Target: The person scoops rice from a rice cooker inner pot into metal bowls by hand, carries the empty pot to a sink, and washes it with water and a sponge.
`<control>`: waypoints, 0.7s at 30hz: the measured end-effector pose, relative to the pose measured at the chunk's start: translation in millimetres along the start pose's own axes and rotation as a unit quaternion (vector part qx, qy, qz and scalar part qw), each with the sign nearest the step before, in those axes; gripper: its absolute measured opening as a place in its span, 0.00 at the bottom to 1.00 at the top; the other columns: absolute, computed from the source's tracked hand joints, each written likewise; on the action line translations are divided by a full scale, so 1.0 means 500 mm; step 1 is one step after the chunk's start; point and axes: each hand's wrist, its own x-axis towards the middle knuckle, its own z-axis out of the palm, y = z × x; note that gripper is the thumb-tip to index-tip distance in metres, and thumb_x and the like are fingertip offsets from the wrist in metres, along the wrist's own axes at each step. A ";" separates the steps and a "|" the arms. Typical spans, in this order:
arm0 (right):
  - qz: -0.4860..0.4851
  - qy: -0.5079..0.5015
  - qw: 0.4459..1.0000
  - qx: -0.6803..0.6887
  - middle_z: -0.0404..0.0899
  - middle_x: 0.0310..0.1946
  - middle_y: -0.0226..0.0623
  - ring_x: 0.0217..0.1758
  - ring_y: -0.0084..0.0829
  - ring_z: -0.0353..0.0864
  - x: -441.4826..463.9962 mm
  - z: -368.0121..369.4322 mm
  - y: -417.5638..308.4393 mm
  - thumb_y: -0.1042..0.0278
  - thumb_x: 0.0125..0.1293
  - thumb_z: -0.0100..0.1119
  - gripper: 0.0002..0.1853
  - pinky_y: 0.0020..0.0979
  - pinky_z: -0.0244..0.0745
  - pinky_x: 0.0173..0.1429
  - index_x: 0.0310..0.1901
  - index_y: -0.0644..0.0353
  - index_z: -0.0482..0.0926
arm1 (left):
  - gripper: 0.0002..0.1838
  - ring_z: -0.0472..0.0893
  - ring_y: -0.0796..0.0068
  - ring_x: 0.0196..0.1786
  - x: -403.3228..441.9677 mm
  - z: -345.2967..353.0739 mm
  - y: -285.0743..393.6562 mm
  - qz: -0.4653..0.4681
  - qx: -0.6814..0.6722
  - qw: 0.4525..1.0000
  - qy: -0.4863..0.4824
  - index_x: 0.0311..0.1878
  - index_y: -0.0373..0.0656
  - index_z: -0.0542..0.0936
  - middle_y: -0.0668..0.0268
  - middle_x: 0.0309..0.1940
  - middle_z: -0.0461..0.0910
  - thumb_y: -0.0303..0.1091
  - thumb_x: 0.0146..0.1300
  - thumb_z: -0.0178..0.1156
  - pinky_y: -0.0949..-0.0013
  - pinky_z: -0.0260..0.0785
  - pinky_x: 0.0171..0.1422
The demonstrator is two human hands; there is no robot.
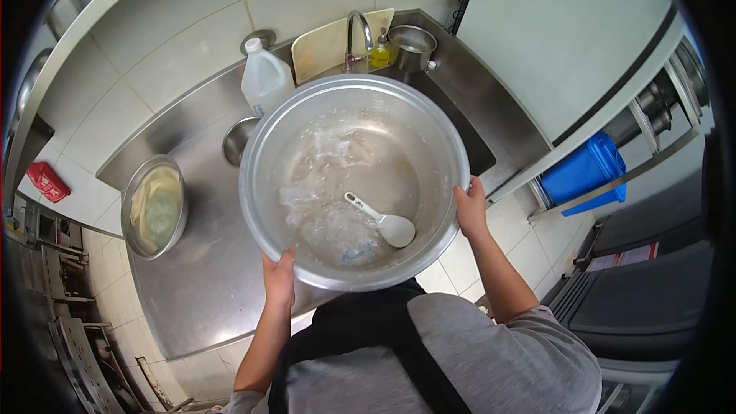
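Observation:
A large metal pot [399, 153] fills the middle of the head view, held between my two hands. My left hand [279, 274] grips its rim at the lower left, and my right hand [471, 208] grips the rim on the right. Inside lie a white rice paddle [396, 230] and crumpled clear plastic [337, 241], with small white bits stuck to the wall. Both sets of fingers curl round the rim and are partly hidden by it. The pot hides part of the steel counter and part of the sink.
On the steel counter [207, 291] stand a metal bowl [180, 230] with pale contents, a plastic jug [264, 80] and a small metal cup [235, 142]. Behind are a faucet [359, 27], cutting board [318, 47], soap bottle [381, 54] and saucepan [414, 50]. A blue bin [584, 172] sits right.

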 end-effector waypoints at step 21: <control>-0.361 -0.280 0.885 0.090 0.77 0.28 0.42 0.33 0.39 0.78 0.526 0.585 -0.124 0.69 0.61 0.55 0.06 0.33 0.73 0.41 0.35 0.64 0.75 | 0.28 0.73 0.63 0.54 -0.173 0.036 -0.104 0.141 0.028 0.837 0.528 0.64 0.38 0.58 0.55 0.56 0.68 0.17 0.58 0.46 0.65 0.66 0.58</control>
